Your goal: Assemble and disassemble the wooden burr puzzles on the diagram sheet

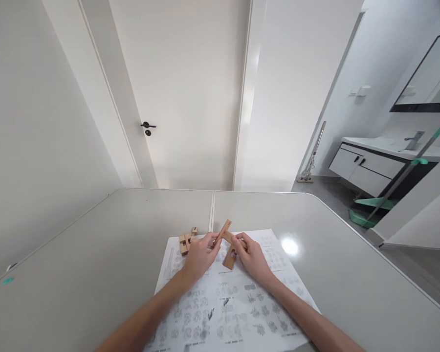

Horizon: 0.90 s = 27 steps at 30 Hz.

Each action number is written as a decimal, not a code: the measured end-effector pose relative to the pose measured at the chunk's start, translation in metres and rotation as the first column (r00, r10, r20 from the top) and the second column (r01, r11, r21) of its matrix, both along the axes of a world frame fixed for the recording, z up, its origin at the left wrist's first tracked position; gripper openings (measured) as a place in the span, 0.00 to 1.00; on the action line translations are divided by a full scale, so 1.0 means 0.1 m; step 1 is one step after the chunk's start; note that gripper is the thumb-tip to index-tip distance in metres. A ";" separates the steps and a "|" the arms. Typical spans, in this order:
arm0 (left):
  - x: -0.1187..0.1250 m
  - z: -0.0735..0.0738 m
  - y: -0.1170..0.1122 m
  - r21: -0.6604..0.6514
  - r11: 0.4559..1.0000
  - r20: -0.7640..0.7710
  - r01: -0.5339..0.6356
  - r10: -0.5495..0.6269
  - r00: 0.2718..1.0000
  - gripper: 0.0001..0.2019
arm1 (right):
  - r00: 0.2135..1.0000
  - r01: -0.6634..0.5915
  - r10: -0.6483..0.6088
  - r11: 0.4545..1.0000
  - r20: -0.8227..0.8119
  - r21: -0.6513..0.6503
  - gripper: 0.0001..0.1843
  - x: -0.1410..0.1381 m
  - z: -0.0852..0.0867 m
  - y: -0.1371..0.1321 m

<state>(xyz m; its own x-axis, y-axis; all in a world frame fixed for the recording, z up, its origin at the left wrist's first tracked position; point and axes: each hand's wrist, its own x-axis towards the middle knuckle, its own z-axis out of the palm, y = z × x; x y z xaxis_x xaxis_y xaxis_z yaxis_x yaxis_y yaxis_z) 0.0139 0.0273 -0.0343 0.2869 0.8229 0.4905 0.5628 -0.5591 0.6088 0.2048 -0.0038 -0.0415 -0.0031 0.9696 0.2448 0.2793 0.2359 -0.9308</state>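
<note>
My left hand [202, 252] is closed on a slim wooden puzzle piece [226, 225], which tilts up and to the right from the fingertips. Between thumb and fingers, my right hand [252, 253] grips a second wooden puzzle piece [228, 236] whose free end meets or nearly meets the first one. Below them a notched wooden block [229, 259] shows, partly covered by the right fingers; whether it is held or lies on the sheet I cannot tell. Beside my left hand, several wooden blocks [184, 243] sit grouped together, with a small block [194, 231] at their back.
A printed sheet [220, 313] with rows of small diagrams lies under both hands on the pale table [95, 269]. A seam [211, 210] runs across the tabletop. Behind stands a closed white door [190, 98]; a washbasin cabinet [374, 164], a mop [315, 154] and a green dustpan [363, 218] are at right.
</note>
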 end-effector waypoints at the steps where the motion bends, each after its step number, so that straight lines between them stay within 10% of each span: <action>1: 0.00 -0.01 0.00 0.019 1.000 -0.018 -0.009 0.010 1.000 0.08 | 1.000 0.002 -0.002 1.000 0.008 0.002 0.24 0.00 0.00 0.00; 20: 0.02 -0.06 -0.06 0.182 0.983 -0.237 0.003 0.041 0.971 0.15 | 0.999 -0.043 0.043 0.999 -0.001 -0.027 0.23 -0.02 0.06 -0.05; 27: -0.06 0.01 0.05 0.222 0.972 -0.217 -0.076 0.126 0.968 0.18 | 0.956 -0.260 0.251 0.965 -0.149 -0.042 0.20 -0.06 0.07 -0.08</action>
